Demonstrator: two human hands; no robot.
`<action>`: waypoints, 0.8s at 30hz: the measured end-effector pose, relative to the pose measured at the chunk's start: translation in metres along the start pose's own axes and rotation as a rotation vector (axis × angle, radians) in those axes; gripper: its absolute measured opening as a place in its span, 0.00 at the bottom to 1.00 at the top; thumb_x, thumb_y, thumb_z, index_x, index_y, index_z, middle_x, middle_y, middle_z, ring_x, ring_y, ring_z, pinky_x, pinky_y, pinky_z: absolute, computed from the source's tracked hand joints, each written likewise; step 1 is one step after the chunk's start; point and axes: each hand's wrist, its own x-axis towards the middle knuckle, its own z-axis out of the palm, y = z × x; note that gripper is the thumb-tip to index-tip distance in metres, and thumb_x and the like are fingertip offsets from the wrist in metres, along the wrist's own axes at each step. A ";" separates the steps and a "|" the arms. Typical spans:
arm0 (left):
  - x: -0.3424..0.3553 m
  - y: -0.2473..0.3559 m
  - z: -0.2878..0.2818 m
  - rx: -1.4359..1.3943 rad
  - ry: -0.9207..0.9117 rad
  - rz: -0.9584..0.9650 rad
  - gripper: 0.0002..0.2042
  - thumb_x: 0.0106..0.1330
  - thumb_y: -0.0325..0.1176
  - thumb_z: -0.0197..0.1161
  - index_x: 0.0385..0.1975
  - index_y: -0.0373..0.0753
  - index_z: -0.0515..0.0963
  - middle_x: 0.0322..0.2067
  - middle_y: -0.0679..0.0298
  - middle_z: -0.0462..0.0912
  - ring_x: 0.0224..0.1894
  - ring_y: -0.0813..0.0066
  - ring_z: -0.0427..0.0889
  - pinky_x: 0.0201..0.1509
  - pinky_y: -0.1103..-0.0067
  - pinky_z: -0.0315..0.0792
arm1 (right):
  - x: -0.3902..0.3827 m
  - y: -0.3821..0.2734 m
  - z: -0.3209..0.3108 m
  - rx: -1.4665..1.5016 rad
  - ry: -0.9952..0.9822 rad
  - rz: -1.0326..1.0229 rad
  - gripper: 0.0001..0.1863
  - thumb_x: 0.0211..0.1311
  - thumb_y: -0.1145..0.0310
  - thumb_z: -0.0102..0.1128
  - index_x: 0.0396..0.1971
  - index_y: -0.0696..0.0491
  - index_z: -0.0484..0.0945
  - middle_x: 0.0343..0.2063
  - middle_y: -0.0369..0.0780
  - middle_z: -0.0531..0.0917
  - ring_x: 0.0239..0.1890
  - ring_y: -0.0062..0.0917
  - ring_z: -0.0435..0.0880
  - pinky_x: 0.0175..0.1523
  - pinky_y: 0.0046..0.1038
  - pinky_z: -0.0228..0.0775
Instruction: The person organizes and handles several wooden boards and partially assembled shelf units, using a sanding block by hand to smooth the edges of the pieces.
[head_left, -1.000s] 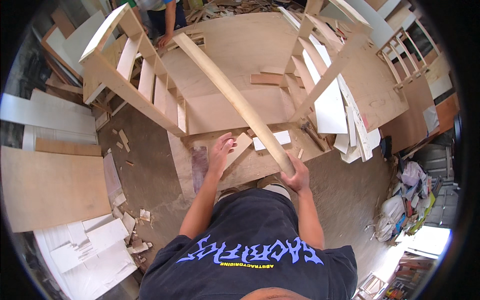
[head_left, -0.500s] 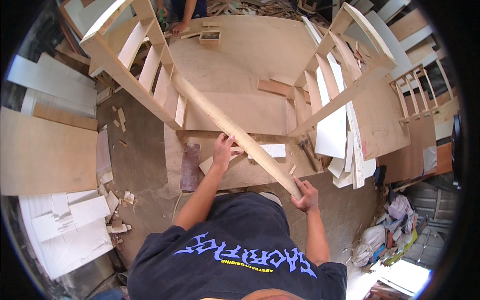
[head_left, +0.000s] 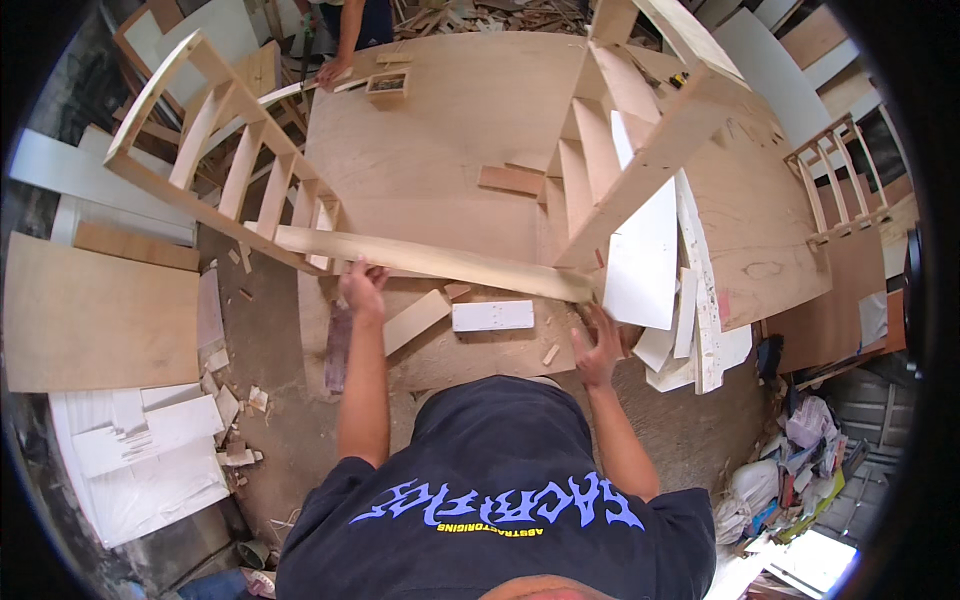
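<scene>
A long pale wooden board (head_left: pixel 430 258) lies nearly crosswise in front of me, between two ladder-like wooden frames. Its left end overlaps the lower part of the left frame (head_left: pixel 240 185), and its right end comes close to the foot of the right frame (head_left: pixel 625 165). My left hand (head_left: pixel 363 288) grips the board's near edge towards its left end, partly hidden beneath it. Just below the right end is my right hand (head_left: pixel 598 348), its fingers apart and holding nothing; whether a fingertip touches the board is unclear.
The frames stand on a large plywood-topped table (head_left: pixel 450 130). On its near edge lie a white block (head_left: pixel 493 316), a wood offcut (head_left: pixel 418 320) and a dark board (head_left: pixel 338 350). White panels (head_left: pixel 645 265) lean at right. Another person's hand (head_left: pixel 332 72) rests by a small wooden box (head_left: pixel 387 86).
The board has swung from a diagonal to nearly crosswise, its right end moving away from me. My right hand has let go of it. The right frame appears shifted and turned.
</scene>
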 end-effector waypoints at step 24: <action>0.075 0.026 -0.027 -0.097 0.081 0.066 0.09 0.73 0.32 0.61 0.46 0.35 0.74 0.36 0.62 0.82 0.35 0.71 0.84 0.39 0.78 0.86 | 0.097 -0.078 0.117 1.493 -0.254 0.857 0.18 0.75 0.68 0.53 0.62 0.51 0.70 0.50 0.39 0.83 0.44 0.24 0.85 0.49 0.25 0.77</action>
